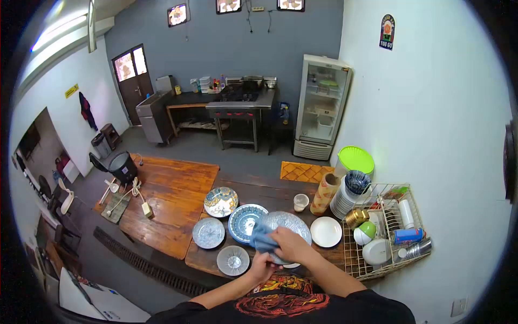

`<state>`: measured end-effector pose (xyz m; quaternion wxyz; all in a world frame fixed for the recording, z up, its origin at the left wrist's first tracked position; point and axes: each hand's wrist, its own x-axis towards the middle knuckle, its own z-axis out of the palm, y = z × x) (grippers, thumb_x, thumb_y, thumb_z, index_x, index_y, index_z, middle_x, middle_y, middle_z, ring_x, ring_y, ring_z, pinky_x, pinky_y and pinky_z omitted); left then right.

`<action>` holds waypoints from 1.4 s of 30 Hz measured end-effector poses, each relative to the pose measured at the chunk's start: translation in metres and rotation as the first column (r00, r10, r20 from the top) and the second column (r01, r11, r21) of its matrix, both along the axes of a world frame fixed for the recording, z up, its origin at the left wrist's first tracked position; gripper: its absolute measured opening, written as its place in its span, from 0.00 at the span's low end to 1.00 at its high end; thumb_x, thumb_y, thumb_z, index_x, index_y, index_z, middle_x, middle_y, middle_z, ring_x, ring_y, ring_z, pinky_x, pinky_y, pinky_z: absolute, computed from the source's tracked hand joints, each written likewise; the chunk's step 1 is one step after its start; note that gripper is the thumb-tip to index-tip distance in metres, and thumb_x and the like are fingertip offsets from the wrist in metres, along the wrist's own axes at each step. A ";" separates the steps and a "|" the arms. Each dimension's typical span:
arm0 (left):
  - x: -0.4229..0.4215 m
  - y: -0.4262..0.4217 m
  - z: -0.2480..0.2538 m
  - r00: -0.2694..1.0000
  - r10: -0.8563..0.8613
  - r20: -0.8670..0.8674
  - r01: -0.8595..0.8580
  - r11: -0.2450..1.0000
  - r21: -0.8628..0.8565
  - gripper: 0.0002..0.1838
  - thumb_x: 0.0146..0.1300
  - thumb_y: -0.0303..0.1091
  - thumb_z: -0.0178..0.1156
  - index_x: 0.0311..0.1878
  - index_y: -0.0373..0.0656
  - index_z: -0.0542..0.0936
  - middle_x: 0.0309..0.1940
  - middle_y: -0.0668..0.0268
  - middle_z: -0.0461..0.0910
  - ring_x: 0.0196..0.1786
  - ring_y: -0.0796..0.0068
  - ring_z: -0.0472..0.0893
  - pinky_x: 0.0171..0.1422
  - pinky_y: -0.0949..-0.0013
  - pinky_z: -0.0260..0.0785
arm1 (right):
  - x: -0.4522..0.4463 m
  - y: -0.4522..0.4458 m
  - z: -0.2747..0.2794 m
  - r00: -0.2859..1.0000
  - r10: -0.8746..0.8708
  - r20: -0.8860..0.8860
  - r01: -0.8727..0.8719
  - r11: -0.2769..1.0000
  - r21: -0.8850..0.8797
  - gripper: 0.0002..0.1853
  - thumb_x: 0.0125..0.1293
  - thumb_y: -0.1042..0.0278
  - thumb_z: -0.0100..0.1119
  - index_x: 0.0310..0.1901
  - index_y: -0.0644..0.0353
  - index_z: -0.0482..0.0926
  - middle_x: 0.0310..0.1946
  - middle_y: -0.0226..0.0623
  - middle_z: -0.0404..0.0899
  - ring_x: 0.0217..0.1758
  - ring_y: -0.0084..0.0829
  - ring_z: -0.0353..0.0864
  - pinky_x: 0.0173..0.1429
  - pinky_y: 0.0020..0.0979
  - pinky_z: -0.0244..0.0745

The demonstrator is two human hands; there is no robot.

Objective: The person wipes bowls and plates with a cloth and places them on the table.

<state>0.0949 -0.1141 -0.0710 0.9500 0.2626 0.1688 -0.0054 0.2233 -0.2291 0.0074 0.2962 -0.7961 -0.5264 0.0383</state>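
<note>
My right hand [291, 245] is closed on a blue cloth [263, 237], whose upper end is blurred. Just below it, my left hand [263, 269] is closed, and what lies in its fingers is partly hidden. A grey patterned plate [294, 225] shows behind the cloth and right hand; I cannot tell whether it is held or rests on the table. Around them are a blue-rimmed bowl [237, 227], a pale blue plate [209, 233], a clear glass bowl [233, 261], a floral plate [221, 201] and a white plate [326, 232].
A wire dish rack [350, 259] with cups and dishes stands at the right, beside stacked bowls [343, 201] and a patterned roll [324, 197]. A plastic cup [301, 202] is behind the plates. A black pot-like appliance [123, 167] sits on the left table [178, 189].
</note>
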 end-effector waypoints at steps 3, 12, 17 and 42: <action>-0.002 0.002 0.004 1.000 -0.004 0.009 0.004 1.000 0.009 0.25 0.54 0.19 0.46 0.57 0.45 0.71 0.33 0.60 0.76 0.25 0.73 0.69 0.32 0.62 0.77 | 0.003 -0.022 0.010 0.994 0.054 -0.096 -0.072 0.978 -0.194 0.23 0.51 0.73 0.63 0.53 0.52 0.82 0.45 0.40 0.78 0.47 0.45 0.77 0.50 0.38 0.75; -0.003 -0.004 -0.008 0.997 -0.052 0.062 0.046 0.995 0.094 0.25 0.54 0.19 0.48 0.58 0.43 0.71 0.34 0.59 0.77 0.24 0.72 0.70 0.39 0.53 0.82 | 0.028 -0.028 0.007 0.918 -0.359 0.170 0.370 0.928 -0.035 0.17 0.52 0.70 0.61 0.46 0.57 0.81 0.45 0.42 0.78 0.45 0.49 0.77 0.49 0.43 0.76; 0.000 -0.005 -0.020 0.996 -0.045 0.076 0.040 0.997 0.073 0.25 0.54 0.19 0.48 0.58 0.43 0.71 0.35 0.59 0.77 0.26 0.71 0.72 0.39 0.54 0.83 | 0.003 0.001 -0.002 0.995 -0.098 0.015 0.098 0.995 -0.018 0.21 0.53 0.69 0.61 0.51 0.58 0.81 0.46 0.41 0.79 0.46 0.48 0.78 0.52 0.40 0.74; -0.001 0.000 -0.032 0.991 -0.120 0.060 0.119 0.993 0.027 0.36 0.54 0.16 0.47 0.70 0.46 0.61 0.42 0.57 0.77 0.35 0.65 0.78 0.39 0.57 0.83 | -0.004 -0.040 -0.031 0.994 0.006 -0.105 -0.013 0.998 -0.068 0.17 0.52 0.59 0.65 0.42 0.59 0.83 0.41 0.41 0.80 0.42 0.48 0.78 0.47 0.40 0.75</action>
